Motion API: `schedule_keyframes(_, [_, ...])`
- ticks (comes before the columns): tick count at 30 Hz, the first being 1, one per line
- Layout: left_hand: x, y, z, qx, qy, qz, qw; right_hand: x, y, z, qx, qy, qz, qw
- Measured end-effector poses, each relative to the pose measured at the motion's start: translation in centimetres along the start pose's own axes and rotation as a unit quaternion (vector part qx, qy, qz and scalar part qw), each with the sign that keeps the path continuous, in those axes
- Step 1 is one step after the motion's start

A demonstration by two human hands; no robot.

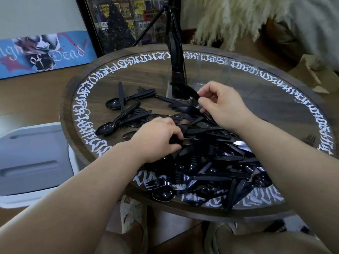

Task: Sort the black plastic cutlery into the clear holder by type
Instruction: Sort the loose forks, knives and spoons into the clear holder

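A big heap of black plastic cutlery [216, 162] covers the near half of the round table [275, 99]. My left hand [157, 138] reaches into the heap, fingers curled round a black piece at its left edge. My right hand [223, 105] hovers farther back, pinching a black fork [196, 105] near its tines. The clear holder [185, 83] stands just behind my right hand, with black cutlery upright in it. Loose spoons [113, 104], knives and forks lie to the left.
The table has a glass top ringed with white lettering. A lone fork [311, 140] lies near the right rim. A white folding chair [31, 158] stands at the left, a black tripod [172, 21] behind the table, cardboard [315, 72] at the right.
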State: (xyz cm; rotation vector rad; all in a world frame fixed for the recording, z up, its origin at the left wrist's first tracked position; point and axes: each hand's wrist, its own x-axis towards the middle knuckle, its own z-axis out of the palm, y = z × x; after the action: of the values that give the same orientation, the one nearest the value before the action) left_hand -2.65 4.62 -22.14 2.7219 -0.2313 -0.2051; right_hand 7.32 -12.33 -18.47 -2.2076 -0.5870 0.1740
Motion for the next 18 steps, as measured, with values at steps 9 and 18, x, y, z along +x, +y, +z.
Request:
schedule_keyframes(9, [0.4, -0.1, 0.3, 0.013, 0.042, -0.058, 0.997, -2.2, 2.0, -0.3, -0.206, -0.172, 0.027, 0.963])
schedule_keyframes(18, [0.7, -0.4, -0.1, -0.014, 0.069, -0.076, 0.995, -1.5, 1.7, -0.1, -0.221, -0.245, 0.036, 0.943])
